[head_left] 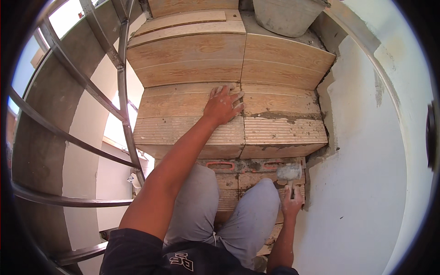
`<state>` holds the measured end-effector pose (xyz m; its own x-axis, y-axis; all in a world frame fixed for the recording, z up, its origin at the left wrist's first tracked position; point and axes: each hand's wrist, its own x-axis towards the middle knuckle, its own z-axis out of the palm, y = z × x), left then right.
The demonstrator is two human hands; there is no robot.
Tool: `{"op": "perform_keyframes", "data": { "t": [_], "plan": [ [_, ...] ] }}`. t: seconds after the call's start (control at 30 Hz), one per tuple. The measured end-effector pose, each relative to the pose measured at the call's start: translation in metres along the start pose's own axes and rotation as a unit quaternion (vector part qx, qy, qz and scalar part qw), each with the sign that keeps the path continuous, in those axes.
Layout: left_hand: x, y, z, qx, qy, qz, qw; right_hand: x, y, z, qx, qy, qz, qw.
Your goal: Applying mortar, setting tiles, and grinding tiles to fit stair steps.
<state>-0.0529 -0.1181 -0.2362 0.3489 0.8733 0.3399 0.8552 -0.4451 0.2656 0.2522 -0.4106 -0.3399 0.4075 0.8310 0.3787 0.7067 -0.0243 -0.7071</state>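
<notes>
Right hand [291, 205] grips mallet [289, 173]; left hand [223, 105] (fingers spread) presses tile [183, 120].

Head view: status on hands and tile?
Left hand flat on wood-look tile, fingers spread. Right hand grips mallet low by wall. Bucket two steps up, clear.

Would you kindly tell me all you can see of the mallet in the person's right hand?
The mallet has a pale grey, blocky head smeared with dried mortar, on a short dark handle. The right hand grips the handle from below, so the head points up and away from the person. It hangs over the bare brick step, beside the white wall, just below the tiled step's edge. Whether the head touches the bricks cannot be told.
</notes>
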Motion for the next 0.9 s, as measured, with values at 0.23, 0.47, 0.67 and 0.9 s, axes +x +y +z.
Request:
{"op": "perform_keyframes", "data": {
  "t": [0.23, 0.47, 0.67, 0.9],
  "plan": [
    [-0.007, -0.005, 0.003, 0.003, 0.043, 0.014, 0.999, -0.049, 0.047, 0.029, -0.102, -0.059, 0.112, 0.987],
    [-0.003, -0.002, 0.002, 0.004, 0.056, 0.012, 0.998, -0.055, 0.076, 0.056, -0.201, 0.051, 0.011, 0.978],
    [-0.003, -0.003, 0.005, 0.013, 0.066, 0.008, 0.998, -0.054, 0.093, 0.062, -0.264, 0.067, 0.044, 0.961],
    [-0.006, -0.001, 0.006, 0.000, 0.049, -0.005, 0.999, -0.053, 0.086, 0.057, -0.225, 0.000, 0.127, 0.966]
  ]
}}
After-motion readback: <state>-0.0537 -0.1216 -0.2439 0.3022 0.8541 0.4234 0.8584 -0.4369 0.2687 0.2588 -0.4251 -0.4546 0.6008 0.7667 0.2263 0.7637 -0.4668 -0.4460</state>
